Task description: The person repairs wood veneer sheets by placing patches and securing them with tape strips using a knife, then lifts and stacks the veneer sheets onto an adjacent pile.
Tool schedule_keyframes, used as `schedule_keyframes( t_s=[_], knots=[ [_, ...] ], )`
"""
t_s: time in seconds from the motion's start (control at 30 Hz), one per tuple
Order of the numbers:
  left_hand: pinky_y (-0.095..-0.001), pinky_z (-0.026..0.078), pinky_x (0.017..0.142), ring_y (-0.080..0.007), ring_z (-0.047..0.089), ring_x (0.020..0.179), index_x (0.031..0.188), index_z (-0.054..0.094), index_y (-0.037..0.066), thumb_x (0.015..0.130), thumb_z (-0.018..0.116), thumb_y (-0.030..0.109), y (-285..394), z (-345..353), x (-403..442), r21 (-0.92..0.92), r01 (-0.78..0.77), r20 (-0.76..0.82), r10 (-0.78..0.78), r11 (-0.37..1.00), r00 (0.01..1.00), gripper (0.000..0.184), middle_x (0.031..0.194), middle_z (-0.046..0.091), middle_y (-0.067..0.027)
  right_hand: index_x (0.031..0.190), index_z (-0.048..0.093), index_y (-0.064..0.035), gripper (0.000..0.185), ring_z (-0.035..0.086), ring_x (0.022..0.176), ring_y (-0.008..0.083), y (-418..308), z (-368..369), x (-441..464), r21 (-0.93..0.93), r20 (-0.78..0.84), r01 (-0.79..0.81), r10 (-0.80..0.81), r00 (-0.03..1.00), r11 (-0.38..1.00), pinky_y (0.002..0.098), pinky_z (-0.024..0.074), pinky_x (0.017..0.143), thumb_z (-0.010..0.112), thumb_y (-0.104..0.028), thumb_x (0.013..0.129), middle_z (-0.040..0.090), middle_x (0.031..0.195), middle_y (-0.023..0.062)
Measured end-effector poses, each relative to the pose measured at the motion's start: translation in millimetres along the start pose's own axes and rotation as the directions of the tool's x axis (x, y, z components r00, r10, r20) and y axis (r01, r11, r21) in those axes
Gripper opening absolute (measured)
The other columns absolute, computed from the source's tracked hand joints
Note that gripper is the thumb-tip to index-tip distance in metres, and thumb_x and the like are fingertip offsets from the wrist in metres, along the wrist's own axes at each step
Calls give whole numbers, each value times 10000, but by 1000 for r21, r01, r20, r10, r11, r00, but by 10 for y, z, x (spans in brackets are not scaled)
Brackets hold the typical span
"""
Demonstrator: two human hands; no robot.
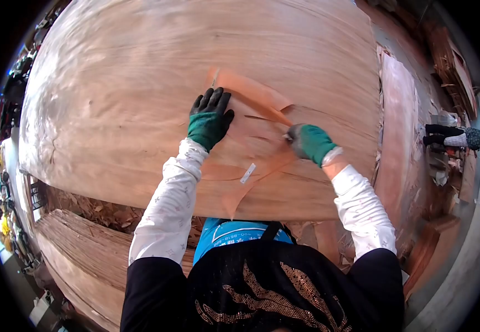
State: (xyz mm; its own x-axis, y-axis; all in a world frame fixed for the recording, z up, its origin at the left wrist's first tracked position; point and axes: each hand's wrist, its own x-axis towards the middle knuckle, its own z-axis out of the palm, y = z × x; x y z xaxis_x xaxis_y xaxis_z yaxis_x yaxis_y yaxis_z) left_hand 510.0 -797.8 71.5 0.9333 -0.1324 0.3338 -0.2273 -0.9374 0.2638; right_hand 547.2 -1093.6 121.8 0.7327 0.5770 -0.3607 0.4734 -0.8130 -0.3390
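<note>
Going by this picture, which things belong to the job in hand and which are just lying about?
In the job:
large wood sheet, beneath both hands
orange wood strip, beside the left hand
white slip, between the forearms, probably

Apparently lying about:
stacked sheets, lower left
pinkish sheet, at right

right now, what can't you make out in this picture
Head view: what the green-and-black gloved right hand may hold, hidden by its blurred fingers.
Head view: marks on the small white rectangular strip, too small to read.
Head view: far edge of the broad tan wood sheet, cut off at the top.
</note>
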Motion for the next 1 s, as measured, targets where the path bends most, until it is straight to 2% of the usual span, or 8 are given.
schedule_keyframes(
  t_s=[0.13, 0.33, 0.47, 0.53, 0.6, 0.7, 0.8, 1.0],
  knots=[
    [-475, 380, 1039, -351, 471, 1261, 1284, 542, 108, 852, 638, 281, 38, 3, -29, 2, 13, 13, -14, 1000, 1000, 476, 1356, 525, -141, 967, 693, -75, 216, 663, 869, 363, 245, -396, -110, -102, 109, -130, 141, 984, 986, 445, 521, 775, 556, -154, 819, 685, 918, 189],
    [-462, 372, 1056, -354, 455, 1285, 1298, 540, 115, 858, 639, 294, 142, -12, -19, 34, 90, 95, -93, 995, 991, 485, 1378, 511, -144, 1012, 675, -45, 246, 650, 937, 379, 610, -934, -218, 231, 315, -466, 387, 866, 854, 450, 519, 811, 575, -158, 818, 657, 1045, 227],
    [-438, 409, 1029, -352, 509, 1233, 1298, 545, 112, 858, 659, 288, 117, -96, 47, -137, 137, 56, -130, 981, 990, 487, 1324, 556, -156, 1070, 656, -28, 290, 638, 974, 394, 908, -985, 32, -331, -16, -328, 342, 939, 885, 439, 519, 806, 614, -171, 821, 655, 1047, 241],
    [-409, 464, 973, -346, 580, 1144, 1220, 608, 81, 868, 667, 216, -61, -143, 145, -390, 166, -98, -220, 906, 970, 381, 1216, 623, -169, 1108, 649, -44, 309, 642, 957, 385, 600, -975, 47, 170, -315, -51, 103, 943, 984, 430, 517, 801, 615, -192, 838, 658, 1050, 233],
    [-390, 477, 959, -335, 605, 1106, 1169, 647, 70, 873, 653, 138, -288, -285, 209, -475, 197, -170, -310, 858, 936, 304, 1169, 649, -166, 1132, 648, -66, 299, 648, 950, 368, -77, -1008, 76, 825, -128, 7, 175, 976, 564, 404, 517, 807, 598, -162, 853, 665, 1066, 217],
    [-400, 453, 1002, -330, 553, 1186, 1193, 648, 163, 840, 674, 144, -532, -347, 269, -309, 216, -13, -231, 926, 973, 354, 1272, 599, -135, 1162, 651, -101, 320, 658, 981, 327, -451, -470, 710, 440, -217, 94, 4, 976, 893, 370, 522, 832, 575, -101, 851, 669, 1122, 171],
    [-412, 425, 1040, -324, 492, 1257, 1214, 634, 192, 809, 703, 174, -725, -116, 244, -188, 92, 141, -66, 978, 988, 412, 1347, 546, -115, 1122, 669, -98, 292, 663, 931, 299, -820, -61, 1111, 329, -385, 265, -128, 914, 906, 380, 523, 816, 586, -94, 841, 683, 1011, 150],
    [-422, 463, 994, -329, 514, 1224, 1162, 654, 219, 759, 739, 191, -798, -2, 194, -239, 104, 41, -97, 965, 994, 413, 1273, 596, -89, 1083, 657, -137, 265, 635, 987, 349, -1337, 223, 1491, 226, -356, 83, 3, 934, 971, 426, 527, 830, 554, -109, 840, 667, 1045, 155]
  ],
)
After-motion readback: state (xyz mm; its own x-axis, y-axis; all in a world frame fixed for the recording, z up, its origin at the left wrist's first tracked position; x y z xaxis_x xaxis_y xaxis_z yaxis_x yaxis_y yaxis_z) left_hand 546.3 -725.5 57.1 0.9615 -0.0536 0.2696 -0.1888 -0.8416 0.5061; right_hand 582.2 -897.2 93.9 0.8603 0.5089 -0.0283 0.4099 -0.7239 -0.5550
